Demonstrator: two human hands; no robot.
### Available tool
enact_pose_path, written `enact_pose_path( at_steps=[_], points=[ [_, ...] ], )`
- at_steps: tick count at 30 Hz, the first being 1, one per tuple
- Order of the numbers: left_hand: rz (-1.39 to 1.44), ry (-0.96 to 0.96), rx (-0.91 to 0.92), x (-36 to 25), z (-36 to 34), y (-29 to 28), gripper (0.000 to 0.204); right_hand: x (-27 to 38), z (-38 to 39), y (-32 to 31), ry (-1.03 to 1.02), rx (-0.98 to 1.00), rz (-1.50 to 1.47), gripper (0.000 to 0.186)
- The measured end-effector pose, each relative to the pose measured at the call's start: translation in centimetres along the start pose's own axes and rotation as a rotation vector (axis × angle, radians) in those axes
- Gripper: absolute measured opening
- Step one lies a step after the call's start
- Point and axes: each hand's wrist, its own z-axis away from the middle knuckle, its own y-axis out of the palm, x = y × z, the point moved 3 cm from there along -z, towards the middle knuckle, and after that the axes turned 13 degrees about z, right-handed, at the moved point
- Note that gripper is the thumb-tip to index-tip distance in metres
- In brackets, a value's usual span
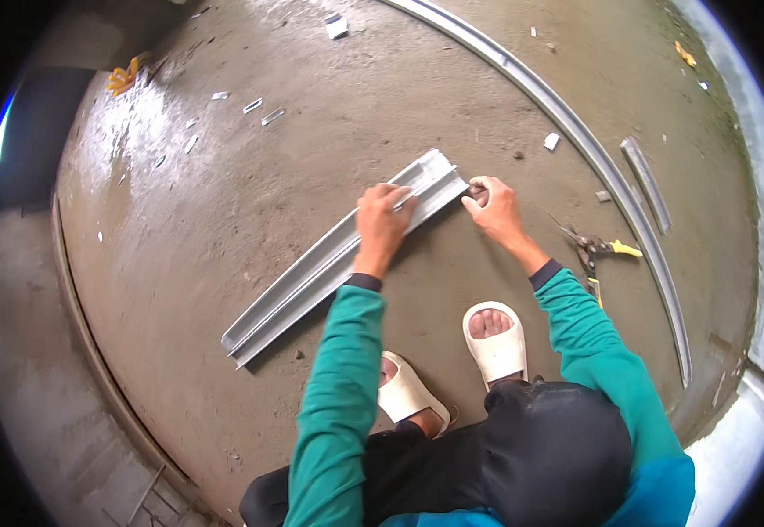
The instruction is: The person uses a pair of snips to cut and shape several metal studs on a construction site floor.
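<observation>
A long silvery metal channel (299,288) lies slantwise on the concrete, its far end up to the right. It has raised flanges along its length and looks like more than one profile laid together. My left hand (384,227) is closed on the channel near its far end, fingers over the upper flange. Just off the far right corner is my right hand (494,209), its thumb and fingers curled together. Its fingertips are at or very near the channel's edge; anything between them is too small to make out.
Yellow-handled snips (594,250) lie right of my right hand. Beyond them a long metal track (566,119) runs across the floor, with a short metal strip (647,186) alongside. Offcuts (551,141) are scattered about; an orange object (124,77) lies far left. My sandals (498,347) are close by.
</observation>
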Motion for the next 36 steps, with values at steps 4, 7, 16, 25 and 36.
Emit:
enact_pose_path(
  at_steps=[4,7,16,25,36],
  points=[
    [0.036,0.041,-0.075,0.0,0.7,2.6,0.014,1.1,-1.3,0.2,-0.13,-0.016,0.125,0.046],
    [0.015,0.07,-0.142,0.0,0.5,3.3,0.012,2.1,-2.5,-0.9,-0.43,-0.029,0.278,0.056],
    [0.027,0.08,-0.204,0.6,0.1,4.3,0.011,3.6,-5.8,0.1,-0.864,0.199,0.484,0.057],
    [0.001,0.083,-0.224,0.8,0.3,4.8,0.012,4.4,-9.0,1.9,-1.079,0.266,0.534,0.013],
    [0.171,-0.162,-0.187,-0.4,0.3,3.4,0.018,4.6,-6.6,1.4,-1.322,0.048,0.494,0.014]
  ],
)
